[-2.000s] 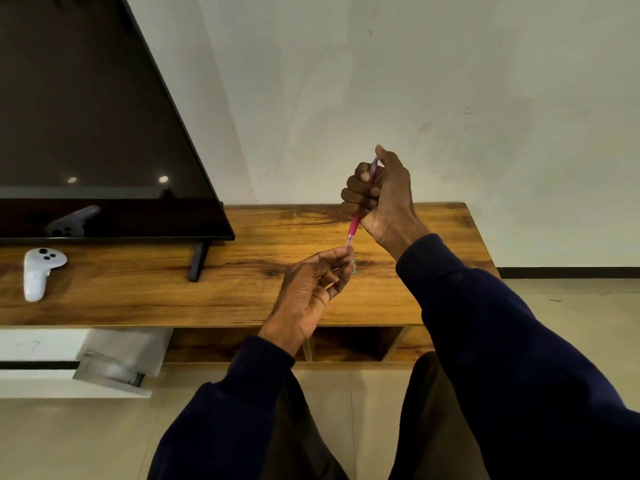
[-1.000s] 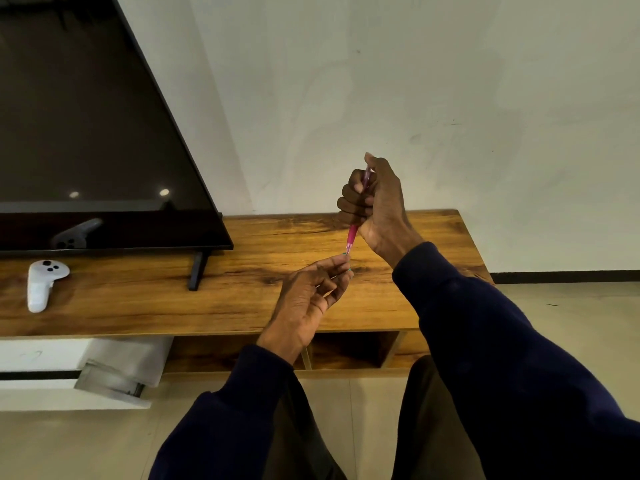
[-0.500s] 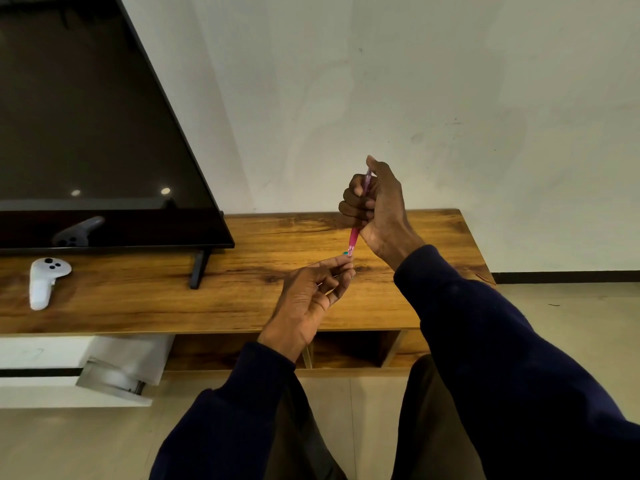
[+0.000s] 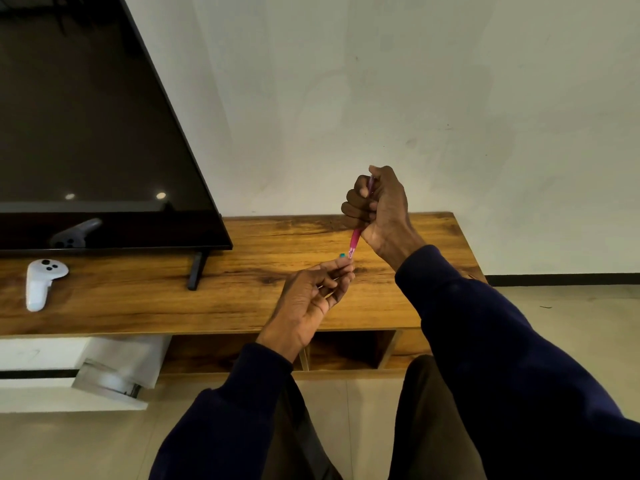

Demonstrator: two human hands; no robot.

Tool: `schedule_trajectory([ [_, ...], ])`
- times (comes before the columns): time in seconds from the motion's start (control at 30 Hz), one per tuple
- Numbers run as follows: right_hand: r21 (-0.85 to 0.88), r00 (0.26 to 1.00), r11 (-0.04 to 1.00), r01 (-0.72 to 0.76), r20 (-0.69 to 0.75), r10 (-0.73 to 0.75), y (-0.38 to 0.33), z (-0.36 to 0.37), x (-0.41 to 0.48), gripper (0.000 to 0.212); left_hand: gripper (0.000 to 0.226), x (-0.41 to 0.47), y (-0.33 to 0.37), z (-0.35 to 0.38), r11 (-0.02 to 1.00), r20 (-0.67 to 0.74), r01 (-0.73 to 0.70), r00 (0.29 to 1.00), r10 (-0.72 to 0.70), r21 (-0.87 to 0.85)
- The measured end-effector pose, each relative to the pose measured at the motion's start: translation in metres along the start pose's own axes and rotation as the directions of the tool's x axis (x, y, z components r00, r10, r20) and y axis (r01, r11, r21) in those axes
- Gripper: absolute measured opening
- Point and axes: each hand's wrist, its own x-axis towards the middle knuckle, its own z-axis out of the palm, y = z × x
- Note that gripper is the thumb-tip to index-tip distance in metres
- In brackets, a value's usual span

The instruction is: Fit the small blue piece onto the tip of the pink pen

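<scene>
Television [image 4: 86,126] and controller [image 4: 41,282] leftward

Right hand [image 4: 381,209] fists pink pen [image 4: 355,240], tip down; just below grip, left hand [image 4: 311,299] pinches small teal piece [image 4: 342,255].

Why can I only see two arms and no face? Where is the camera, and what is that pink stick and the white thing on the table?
The camera sits on the person's head and looks forward and down, so you see only their own arms in dark blue sleeves, as if through their eyes. There is one view. The right hand is curled in a fist round a pink pen, with its tip pointing down. Just under the tip, the left hand pinches a small teal piece between its fingertips; it may be the pen's cap, but it is too small to tell. Below the hands is a long wooden TV stand. On it, to the left, a big dark television stands and a white game controller lies in front of it.
</scene>
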Motion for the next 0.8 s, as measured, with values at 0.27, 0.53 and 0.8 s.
schedule_trajectory([
  [0.27, 0.017, 1.0, 1.0, 0.002, -0.011, -0.002, -0.006, 0.004, -0.006, 0.05, 0.043, -0.007, 0.001, 0.009, 1.0, 0.024, -0.008, 1.0, 0.008, 0.006],
  [0.53, 0.056, 1.0, 0.998, -0.006, 0.014, 0.005, -0.013, 0.006, -0.016, 0.052, 0.045, -0.013, 0.0, 0.014, 1.0, 0.032, -0.009, 0.999, 0.008, 0.018],
  [0.8, 0.079, 0.999, 0.997, 0.015, -0.031, -0.012, -0.021, 0.011, -0.026, 0.048, 0.046, -0.028, 0.004, 0.02, 0.999, 0.061, -0.029, 0.998, 0.027, 0.024],
])
